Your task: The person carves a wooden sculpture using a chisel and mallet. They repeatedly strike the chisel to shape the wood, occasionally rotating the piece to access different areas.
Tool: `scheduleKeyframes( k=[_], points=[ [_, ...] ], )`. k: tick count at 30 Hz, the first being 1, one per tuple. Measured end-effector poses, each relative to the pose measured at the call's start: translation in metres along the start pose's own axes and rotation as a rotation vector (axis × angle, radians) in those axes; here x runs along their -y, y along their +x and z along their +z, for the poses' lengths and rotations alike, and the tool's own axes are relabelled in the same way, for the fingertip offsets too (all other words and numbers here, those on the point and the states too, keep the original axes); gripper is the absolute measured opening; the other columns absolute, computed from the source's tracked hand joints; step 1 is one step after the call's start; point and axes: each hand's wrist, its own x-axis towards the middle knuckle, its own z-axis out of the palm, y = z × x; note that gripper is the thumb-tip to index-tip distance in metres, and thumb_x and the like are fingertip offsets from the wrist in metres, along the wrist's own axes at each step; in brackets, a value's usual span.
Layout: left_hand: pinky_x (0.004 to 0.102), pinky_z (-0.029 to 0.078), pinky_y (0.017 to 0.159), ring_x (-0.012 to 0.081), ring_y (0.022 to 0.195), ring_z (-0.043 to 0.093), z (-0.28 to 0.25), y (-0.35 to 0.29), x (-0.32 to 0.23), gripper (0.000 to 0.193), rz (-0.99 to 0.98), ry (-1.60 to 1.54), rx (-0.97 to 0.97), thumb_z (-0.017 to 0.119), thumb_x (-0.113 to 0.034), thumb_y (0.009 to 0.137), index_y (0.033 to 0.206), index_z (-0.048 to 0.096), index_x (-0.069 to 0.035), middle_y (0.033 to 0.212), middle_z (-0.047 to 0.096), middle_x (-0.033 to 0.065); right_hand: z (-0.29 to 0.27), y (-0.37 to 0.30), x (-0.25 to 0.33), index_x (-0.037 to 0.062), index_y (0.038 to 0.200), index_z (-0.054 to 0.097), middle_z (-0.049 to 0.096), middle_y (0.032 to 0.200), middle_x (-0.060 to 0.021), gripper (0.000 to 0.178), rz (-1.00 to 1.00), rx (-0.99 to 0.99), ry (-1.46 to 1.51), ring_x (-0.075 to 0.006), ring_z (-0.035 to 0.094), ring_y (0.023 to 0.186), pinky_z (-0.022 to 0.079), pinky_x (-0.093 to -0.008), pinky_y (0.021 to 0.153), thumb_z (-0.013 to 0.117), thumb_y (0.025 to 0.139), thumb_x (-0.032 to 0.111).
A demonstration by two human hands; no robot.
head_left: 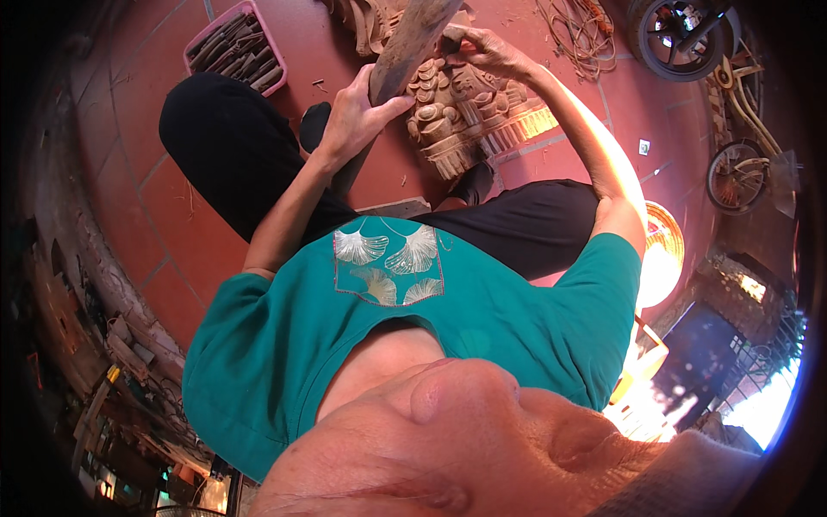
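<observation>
My left hand (360, 119) is wrapped round a long, thick wooden bar (412, 41), its thumb stretched across the near side. The bar slants from the top of the view down towards my lap. Just right of it, my right hand (487, 52) is closed with bent fingers on a small dark piece (451, 36), too small to name. Below that hand lies a carved wooden block (469, 112) with rounded, scroll-like relief and a ribbed lower border. Another carved wooden part (362, 24) shows behind the bar, partly hidden by it.
A pink basket (191, 53) of narrow carving tools stands at the far left on the red tiled floor (129, 215). Coiled cord (581, 43) lies far right, near a motorcycle wheel (676, 39) and a bicycle wheel (737, 176). A round woven basket (668, 234) is at right.
</observation>
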Motion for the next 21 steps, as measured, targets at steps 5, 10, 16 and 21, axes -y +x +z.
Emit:
scheduleKeyframes(
  k=[5,10,16,21],
  points=[
    [0.0298,0.052,0.066,0.0125,0.072,0.062,0.006,-0.002,-0.011,0.055,0.007,0.027,-0.005,0.075,-0.033,0.086,0.124,0.056,0.001,0.086,0.067,0.0102,-0.001,-0.001,-0.006,0.0112,0.126,0.060,0.069,0.108,-0.0039,0.033,-0.004,0.012,-0.111,-0.0142,0.063,0.099,0.051,-0.0332,0.092,0.069,0.094,0.013],
    [0.0317,0.052,0.062,0.0154,0.067,0.063,0.004,0.003,0.010,0.053,0.024,0.179,0.113,0.075,-0.034,0.087,0.123,0.056,0.001,0.084,0.066,0.0105,0.001,0.000,-0.016,0.0103,0.127,0.060,0.072,0.118,-0.0103,0.035,0.053,-0.020,-0.180,-0.0199,0.068,0.103,0.054,-0.0372,0.090,0.069,0.094,0.013],
    [0.0339,0.053,0.074,0.0173,0.079,0.065,0.004,-0.005,-0.011,0.051,0.045,-0.007,0.004,0.075,-0.031,0.087,0.123,0.056,0.000,0.088,0.069,0.0124,-0.002,0.004,-0.008,0.0055,0.123,0.059,0.073,0.107,-0.0112,0.033,-0.007,0.015,-0.103,-0.0218,0.069,0.100,0.054,-0.0384,0.089,0.069,0.094,0.019],
    [0.0562,0.049,0.073,0.0516,0.088,0.063,0.009,0.001,0.016,0.053,0.007,0.184,0.063,0.076,-0.035,0.081,0.111,0.048,-0.001,0.086,0.064,0.0321,-0.001,0.005,-0.012,0.0055,0.115,0.062,0.065,0.092,-0.0123,0.031,-0.030,-0.039,-0.220,-0.0269,0.061,0.082,0.051,-0.0406,0.076,0.073,0.088,0.016]
  ],
)
